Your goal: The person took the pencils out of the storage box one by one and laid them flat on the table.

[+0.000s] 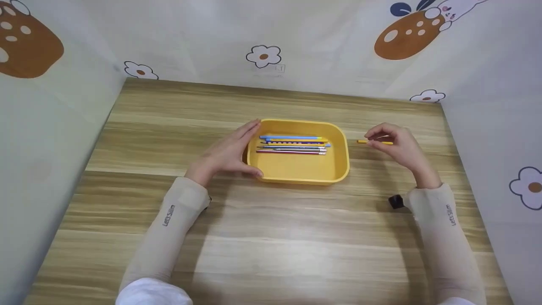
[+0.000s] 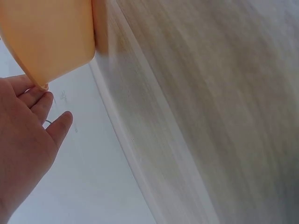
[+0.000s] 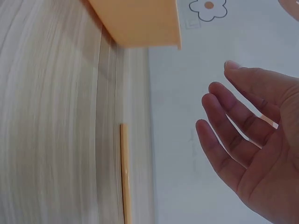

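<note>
A yellow rectangular box (image 1: 298, 183) stands on the table, with several pencils (image 1: 292, 145) lying side by side in its back half. My left hand (image 1: 228, 148) holds the box by its left end, thumb at the near corner and fingers at the far one. The left wrist view shows fingertips against the rim of the box (image 2: 51, 37). To the right of the box, my right hand (image 1: 396, 140) hovers over a yellow pencil (image 1: 385, 142). In the right wrist view, that pencil (image 3: 124, 172) lies on the table, apart from the loosely bent fingers (image 3: 229, 126).
The wood-grain table (image 1: 271, 237) extends around the box. A light cloth wall (image 1: 313, 46) with printed flowers rises behind it, and similar walls flank both sides. A small black block (image 1: 396, 202) shows beside the right sleeve.
</note>
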A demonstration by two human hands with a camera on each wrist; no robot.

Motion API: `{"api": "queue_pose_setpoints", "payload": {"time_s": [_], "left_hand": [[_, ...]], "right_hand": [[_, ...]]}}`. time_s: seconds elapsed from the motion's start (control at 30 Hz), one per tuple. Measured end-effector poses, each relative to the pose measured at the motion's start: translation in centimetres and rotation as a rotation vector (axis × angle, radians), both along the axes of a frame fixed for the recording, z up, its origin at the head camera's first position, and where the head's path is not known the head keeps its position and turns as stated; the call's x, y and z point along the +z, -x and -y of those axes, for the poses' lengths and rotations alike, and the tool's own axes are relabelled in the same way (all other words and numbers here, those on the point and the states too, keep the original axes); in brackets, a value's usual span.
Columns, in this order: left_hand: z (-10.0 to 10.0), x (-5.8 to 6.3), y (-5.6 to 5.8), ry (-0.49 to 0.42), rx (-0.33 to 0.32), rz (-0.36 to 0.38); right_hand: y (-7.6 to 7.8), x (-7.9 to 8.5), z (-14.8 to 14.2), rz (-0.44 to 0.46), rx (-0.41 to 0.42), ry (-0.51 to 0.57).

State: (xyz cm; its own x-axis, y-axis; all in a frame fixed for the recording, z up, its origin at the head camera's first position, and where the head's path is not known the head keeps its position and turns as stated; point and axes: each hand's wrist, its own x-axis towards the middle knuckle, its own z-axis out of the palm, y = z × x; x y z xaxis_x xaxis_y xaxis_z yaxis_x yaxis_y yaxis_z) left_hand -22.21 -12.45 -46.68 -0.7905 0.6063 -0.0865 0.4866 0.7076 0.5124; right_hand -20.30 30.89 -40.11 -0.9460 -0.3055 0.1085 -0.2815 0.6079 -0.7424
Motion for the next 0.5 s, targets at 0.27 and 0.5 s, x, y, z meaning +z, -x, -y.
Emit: {"api": "queue_pose_setpoints", "payload": {"time_s": [0.27,0.5], "left_hand": [[-0.1,0.2,0.1,0.008,-0.007,-0.007],[-0.1,0.0,0.0,0.015,-0.001,-0.009]], "right_hand": [[-0.3,0.3,1.6,0.014,0.034,0.037],[0.3,-1.8,2.1,0.031,0.051,0.048]]}}
